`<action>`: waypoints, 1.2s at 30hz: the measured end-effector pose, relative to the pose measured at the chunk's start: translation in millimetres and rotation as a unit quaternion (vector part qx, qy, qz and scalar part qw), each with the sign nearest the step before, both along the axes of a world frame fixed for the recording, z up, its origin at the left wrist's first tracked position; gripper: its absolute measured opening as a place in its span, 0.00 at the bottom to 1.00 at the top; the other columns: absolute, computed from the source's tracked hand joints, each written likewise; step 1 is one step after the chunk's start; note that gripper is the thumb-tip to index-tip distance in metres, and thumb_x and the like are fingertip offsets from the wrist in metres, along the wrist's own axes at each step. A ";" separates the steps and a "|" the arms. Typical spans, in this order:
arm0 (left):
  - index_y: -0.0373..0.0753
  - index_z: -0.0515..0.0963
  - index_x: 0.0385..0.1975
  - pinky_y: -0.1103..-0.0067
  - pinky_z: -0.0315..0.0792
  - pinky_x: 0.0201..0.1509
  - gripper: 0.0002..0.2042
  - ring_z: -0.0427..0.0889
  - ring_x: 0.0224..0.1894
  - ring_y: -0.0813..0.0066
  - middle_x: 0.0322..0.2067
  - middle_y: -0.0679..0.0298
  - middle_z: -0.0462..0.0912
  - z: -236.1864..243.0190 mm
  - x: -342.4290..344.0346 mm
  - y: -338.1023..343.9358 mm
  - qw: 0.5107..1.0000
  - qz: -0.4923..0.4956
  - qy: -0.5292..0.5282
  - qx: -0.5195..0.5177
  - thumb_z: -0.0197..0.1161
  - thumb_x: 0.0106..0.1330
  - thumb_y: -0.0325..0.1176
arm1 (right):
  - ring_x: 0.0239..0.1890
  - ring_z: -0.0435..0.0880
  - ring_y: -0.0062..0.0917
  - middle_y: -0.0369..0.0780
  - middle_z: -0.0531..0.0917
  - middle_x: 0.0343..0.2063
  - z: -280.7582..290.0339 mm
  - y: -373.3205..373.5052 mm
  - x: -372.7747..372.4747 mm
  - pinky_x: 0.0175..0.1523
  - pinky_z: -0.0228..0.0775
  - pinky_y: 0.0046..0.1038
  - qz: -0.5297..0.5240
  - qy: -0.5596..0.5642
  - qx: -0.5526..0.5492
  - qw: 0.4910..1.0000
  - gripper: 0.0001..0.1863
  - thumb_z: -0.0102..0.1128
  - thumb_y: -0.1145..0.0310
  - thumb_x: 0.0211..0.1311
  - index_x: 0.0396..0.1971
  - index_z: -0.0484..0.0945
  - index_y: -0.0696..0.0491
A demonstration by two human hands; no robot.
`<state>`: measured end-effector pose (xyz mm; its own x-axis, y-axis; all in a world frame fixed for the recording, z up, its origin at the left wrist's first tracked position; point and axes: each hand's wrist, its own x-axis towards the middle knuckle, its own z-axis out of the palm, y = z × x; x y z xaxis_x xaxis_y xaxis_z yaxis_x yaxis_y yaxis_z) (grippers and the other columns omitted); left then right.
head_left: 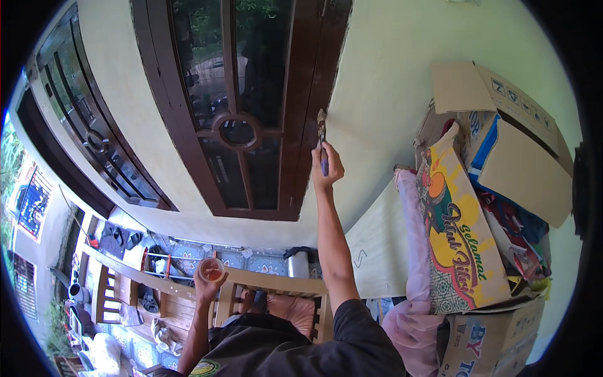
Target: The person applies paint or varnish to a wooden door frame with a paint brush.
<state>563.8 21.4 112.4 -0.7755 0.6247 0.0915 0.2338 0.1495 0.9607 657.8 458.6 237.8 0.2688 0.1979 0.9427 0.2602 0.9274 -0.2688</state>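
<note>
My right hand (330,166) is stretched up and closed round the handle of a paintbrush (322,129). The brush's bristles are at the right edge of the dark brown window frame (300,166), beside the pale wall; whether they touch it I cannot tell. Lower down on the left, my left hand (206,291) is wrapped round a clear plastic cup (211,270) with some reddish-orange liquid inside. The window's dark glass panes (262,63) show reflections, and a round wooden ring sits among the bars.
Cardboard boxes (521,169) and a yellow printed carton (461,232) are piled at the right, with pink cloth (414,283) beside them. Below me stands a wooden bench (276,284). Sandals (134,240) lie on the tiled floor near another brown window (94,119) at the left.
</note>
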 end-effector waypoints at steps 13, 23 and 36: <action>0.34 0.75 0.43 0.78 0.75 0.47 0.24 0.80 0.41 0.75 0.39 0.62 0.80 7.4 1.6 -0.7 1.000 -0.007 0.004 0.015 0.76 0.44 0.26 | 0.32 0.86 0.35 0.44 0.86 0.32 60.7 7.8 -4.9 0.38 0.80 0.29 0.006 0.037 0.041 0.998 0.13 0.70 0.79 0.48 0.36 0.81 0.56; 0.34 0.75 0.44 0.78 0.76 0.46 0.23 0.79 0.40 0.76 0.38 0.63 0.78 5.2 5.7 -3.0 1.000 -0.018 0.005 0.024 0.75 0.47 0.26 | 0.32 0.86 0.36 0.43 0.85 0.31 -12.8 -12.2 5.7 0.38 0.80 0.30 0.020 -0.013 -0.050 0.998 0.13 0.70 0.78 0.46 0.36 0.81 0.55; 0.33 0.75 0.44 0.77 0.76 0.46 0.23 0.80 0.40 0.75 0.38 0.61 0.79 7.3 8.4 -5.0 1.000 -0.006 0.018 0.006 0.75 0.47 0.27 | 0.32 0.86 0.36 0.44 0.85 0.32 -29.0 -9.3 0.3 0.38 0.80 0.30 0.029 -0.013 -0.030 0.999 0.14 0.70 0.78 0.48 0.37 0.81 0.56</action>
<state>572.2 16.5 119.7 -0.7645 0.6320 0.1267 0.2697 0.1350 0.9534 658.1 449.3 208.8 0.2303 0.2684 0.9354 0.2148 0.9235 -0.3179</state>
